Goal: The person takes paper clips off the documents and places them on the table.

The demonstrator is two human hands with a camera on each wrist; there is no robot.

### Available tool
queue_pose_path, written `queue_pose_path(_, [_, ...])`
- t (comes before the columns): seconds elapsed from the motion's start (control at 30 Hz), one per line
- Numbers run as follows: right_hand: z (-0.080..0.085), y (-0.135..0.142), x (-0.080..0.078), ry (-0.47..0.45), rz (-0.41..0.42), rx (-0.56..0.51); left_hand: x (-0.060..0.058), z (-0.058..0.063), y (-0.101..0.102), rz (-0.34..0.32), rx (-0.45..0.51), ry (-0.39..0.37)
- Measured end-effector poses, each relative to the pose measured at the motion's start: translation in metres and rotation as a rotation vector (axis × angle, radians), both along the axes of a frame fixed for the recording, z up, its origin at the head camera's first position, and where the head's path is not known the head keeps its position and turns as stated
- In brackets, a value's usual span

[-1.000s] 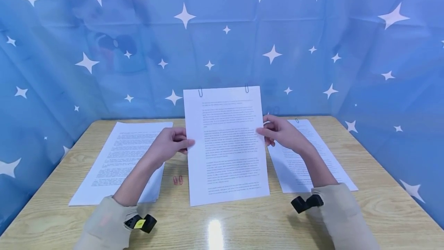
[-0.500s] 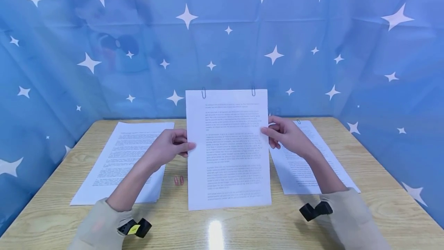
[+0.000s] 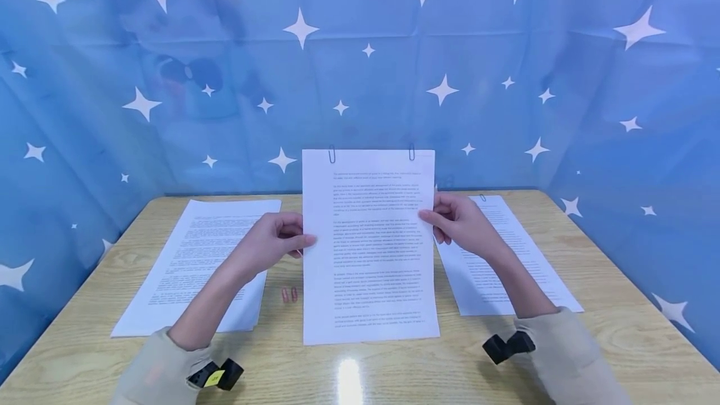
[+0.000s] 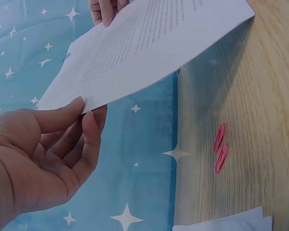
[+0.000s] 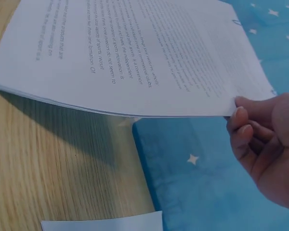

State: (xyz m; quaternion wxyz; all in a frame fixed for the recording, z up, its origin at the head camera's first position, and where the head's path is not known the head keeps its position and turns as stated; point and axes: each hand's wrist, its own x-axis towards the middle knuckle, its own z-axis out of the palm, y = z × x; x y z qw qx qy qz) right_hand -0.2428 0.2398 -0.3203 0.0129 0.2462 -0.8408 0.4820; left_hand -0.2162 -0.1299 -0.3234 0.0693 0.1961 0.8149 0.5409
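Against starry curtain (image 3: 371, 86), pinches pages (image 3: 370, 245), seemingly already clipped along top, in fingers of left hand (image 3: 270, 244) and right hand (image 3: 465, 224); leaves pink paperclips (image 4: 221, 158) unused on table (image 3: 287, 370).

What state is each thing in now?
Held papers: raised, print showing
Dark paperclips: on held papers' top edge
Pink paperclips: lying loose
Left papers: flat, print up
Right papers: flat, print up, clipped at far edge
Left hand: pinching held papers
Right hand: pinching held papers
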Motion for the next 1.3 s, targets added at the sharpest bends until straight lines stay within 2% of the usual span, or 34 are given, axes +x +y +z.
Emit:
queue_pose_path(0.13, [0.001,0.001,0.002,-0.006,0.004,0.002,0.001,0.001,0.001,0.011,-0.010,0.039])
queue_pose_path(0.37, [-0.001,0.001,0.002,-0.034,0.029,0.027,0.002,0.003,-0.001,0.113,-0.036,0.116])
queue_pose_path(0.67, [-0.004,-0.002,0.002,-0.074,0.054,0.108,0.005,0.010,0.003,0.210,0.075,0.324])
queue_pose_path(1.0, [-0.006,-0.006,0.002,-0.085,0.117,0.105,0.009,0.015,0.007,0.257,0.152,0.452])
queue_pose_path(1.3, [-0.007,-0.009,0.003,-0.102,0.143,0.111,0.009,0.015,0.009,0.254,0.174,0.475])
